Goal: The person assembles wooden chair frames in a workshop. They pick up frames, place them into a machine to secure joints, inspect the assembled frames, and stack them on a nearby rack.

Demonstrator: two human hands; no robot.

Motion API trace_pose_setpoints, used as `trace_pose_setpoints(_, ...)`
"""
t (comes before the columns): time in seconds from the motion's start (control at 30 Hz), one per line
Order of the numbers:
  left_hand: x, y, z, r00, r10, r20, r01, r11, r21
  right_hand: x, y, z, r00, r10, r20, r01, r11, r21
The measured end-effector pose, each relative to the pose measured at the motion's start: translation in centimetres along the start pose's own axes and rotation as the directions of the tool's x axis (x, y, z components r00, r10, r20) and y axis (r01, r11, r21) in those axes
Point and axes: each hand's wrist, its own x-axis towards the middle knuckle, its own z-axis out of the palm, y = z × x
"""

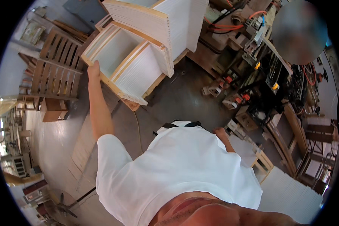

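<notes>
Frames [132,60] stand stacked, left hand [93,70] clasping one edge! Right hand [219,132] is down beside the white shirt [188,158]; I can't tell its grip.

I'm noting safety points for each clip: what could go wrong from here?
The left hand meets the near stack of frames at its edge, so a pull there might shift the upper layers. A taller stack stands close beside it and could be jostled if the near one moves; whether they touch is hard to tell. A thin cord runs along the floor by the near stack and might catch a foot.
</notes>
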Motion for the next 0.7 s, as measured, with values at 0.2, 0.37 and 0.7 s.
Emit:
trace_pose_setpoints(0.2, -10.2, 6.4, 2.9, 0.721, 0.647, 0.248, -0.686, 0.617, 0.385, 1.1, 4.0, 3.5, 0.997, -0.075, -0.02, 0.07, 0.98, -0.185)
trace_pose_setpoints(0.37, -14.5, 8.4, 6.2, 0.655, 0.512, 0.556, -0.74, 0.586, 0.332, 0.7, 3.7, 2.4, 0.995, 0.097, -0.032, -0.089, 0.976, 0.2)
trace_pose_setpoints(0.7, -13.9, 8.6, 7.7, 0.438, 0.603, 0.666, -0.855, 0.509, 0.101, -2.9, 6.0, 2.5, 0.962, 0.024, -0.271, -0.04, 0.998, -0.051)
